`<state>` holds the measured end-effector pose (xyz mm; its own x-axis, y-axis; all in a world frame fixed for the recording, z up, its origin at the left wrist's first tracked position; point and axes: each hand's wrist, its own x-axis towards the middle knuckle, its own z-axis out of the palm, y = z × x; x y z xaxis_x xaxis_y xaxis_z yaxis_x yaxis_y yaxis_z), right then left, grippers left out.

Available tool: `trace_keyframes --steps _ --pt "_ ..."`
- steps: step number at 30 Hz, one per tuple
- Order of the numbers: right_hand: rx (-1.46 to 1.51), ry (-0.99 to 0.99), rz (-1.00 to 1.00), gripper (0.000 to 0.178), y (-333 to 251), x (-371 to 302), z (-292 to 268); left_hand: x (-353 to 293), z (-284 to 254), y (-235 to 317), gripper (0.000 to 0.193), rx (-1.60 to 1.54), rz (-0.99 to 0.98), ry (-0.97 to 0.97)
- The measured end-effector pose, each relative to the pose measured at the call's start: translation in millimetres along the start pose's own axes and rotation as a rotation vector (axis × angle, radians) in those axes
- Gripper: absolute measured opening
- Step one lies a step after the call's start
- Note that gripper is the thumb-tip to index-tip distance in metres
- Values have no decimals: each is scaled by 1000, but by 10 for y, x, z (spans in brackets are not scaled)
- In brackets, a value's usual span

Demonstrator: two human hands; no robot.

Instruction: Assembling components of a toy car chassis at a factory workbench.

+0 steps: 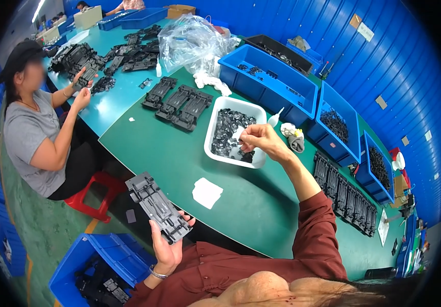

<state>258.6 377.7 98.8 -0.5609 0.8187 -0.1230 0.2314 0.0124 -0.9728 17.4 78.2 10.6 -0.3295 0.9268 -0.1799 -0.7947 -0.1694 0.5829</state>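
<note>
My left hand point(165, 249) grips the near end of a dark grey plastic car chassis point(158, 207), held tilted in front of me off the table's edge. Its face has moulded ribs and slots. Over a white plastic tub point(211, 146) my right hand point(261, 140) is closed in a pinch. Something small and white shows at its fingertips, too small to make out. Loose small black plastic parts point(228, 125) fill the tub beneath it. Left of the tub, several similar chassis point(184, 106) lie on the green table point(251, 204).
Blue bins point(271, 82) of black parts line the back and right. A row of chassis point(343, 194) lies right. White paper point(207, 193) lies near the front edge. A co-worker point(38, 123) sits left, handling a part. A blue crate point(92, 256) stands below left.
</note>
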Motion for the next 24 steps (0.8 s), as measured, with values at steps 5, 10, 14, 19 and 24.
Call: trace_keyframes --steps 5,10,14,19,24 --pt "-349 121 -136 22 63 -37 9 40 -55 -31 71 -25 -17 -66" --pt "-537 262 -255 19 -250 -375 445 -33 -119 -4 69 -32 -2 -46" --pt "-356 33 -257 14 -191 -586 646 -15 -128 19 70 -15 -27 -36" --pt "-488 29 -160 18 52 -726 979 -25 -163 3 71 -12 -40 -34" --pt "-562 -33 -138 12 61 -677 1148 -33 -186 10 72 0 -33 -50"
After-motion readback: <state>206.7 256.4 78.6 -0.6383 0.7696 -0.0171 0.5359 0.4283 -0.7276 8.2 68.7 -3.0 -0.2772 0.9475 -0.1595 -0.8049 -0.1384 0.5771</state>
